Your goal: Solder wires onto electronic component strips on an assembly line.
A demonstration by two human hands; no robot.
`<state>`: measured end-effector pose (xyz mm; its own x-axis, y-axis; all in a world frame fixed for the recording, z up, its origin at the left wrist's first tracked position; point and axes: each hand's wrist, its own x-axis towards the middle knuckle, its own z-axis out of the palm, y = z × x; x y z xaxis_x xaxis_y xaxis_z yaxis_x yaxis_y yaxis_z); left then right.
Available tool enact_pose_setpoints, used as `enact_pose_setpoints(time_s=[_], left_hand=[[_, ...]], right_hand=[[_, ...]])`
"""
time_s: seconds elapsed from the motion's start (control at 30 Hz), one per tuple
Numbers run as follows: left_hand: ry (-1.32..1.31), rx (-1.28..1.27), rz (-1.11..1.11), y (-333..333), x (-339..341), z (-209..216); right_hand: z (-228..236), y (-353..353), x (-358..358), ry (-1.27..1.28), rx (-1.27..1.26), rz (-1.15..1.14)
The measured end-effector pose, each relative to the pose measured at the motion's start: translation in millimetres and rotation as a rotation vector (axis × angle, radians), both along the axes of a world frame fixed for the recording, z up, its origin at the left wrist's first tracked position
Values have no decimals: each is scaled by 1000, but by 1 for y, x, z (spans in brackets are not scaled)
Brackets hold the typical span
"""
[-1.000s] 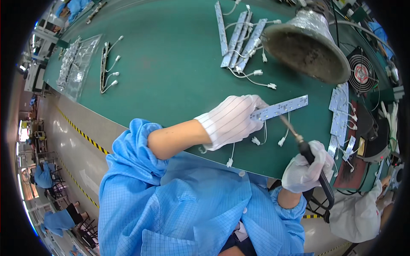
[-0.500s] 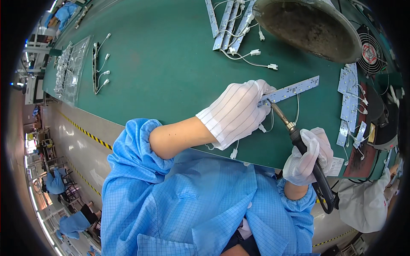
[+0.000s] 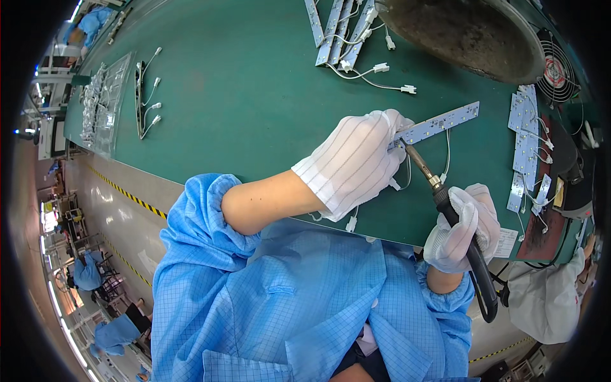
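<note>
My left hand (image 3: 363, 156), in a white striped glove, grips the near end of an LED strip board (image 3: 442, 123), which slants up to the right above the green table. A white wire (image 3: 447, 153) hangs from the board, and connector ends dangle under the glove. In my right hand (image 3: 463, 229), also gloved, is a soldering iron (image 3: 449, 207) with a black handle. Its tip reaches the board close to my left fingertips; whether it touches the surface I cannot tell.
Wired LED boards (image 3: 340, 35) lie at the far middle under a dark metal hood (image 3: 468, 38). More boards (image 3: 526, 143) lie at the right, beside a fan (image 3: 556, 71). A clear plastic tray (image 3: 116, 102) and a dark bar with wires (image 3: 139, 102) rest at the left.
The view has shifted slightly. Both hands keep their grips, and the iron's tip stays at the same end of the LED board.
</note>
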<state>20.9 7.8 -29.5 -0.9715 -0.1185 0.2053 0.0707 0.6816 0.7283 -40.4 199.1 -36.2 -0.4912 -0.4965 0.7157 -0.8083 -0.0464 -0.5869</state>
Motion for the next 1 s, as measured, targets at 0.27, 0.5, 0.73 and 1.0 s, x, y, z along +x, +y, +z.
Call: enact_pose_setpoints(time_s=[0.27,0.5,0.73,1.0], left_hand=[[-510,231,-84,-12,-6,26],[-388,139,-86,-11,-3,17],[-253,91,-93,-10,-1,11],[-296,96,-74,-8,-1,17]], right_hand=[[-7,4,-4,127,-34,-81],[-3,6,-3,12,-26,-38],[-5,7,-5,131,15,-68],[-4,5,-5,174,-11,-72]])
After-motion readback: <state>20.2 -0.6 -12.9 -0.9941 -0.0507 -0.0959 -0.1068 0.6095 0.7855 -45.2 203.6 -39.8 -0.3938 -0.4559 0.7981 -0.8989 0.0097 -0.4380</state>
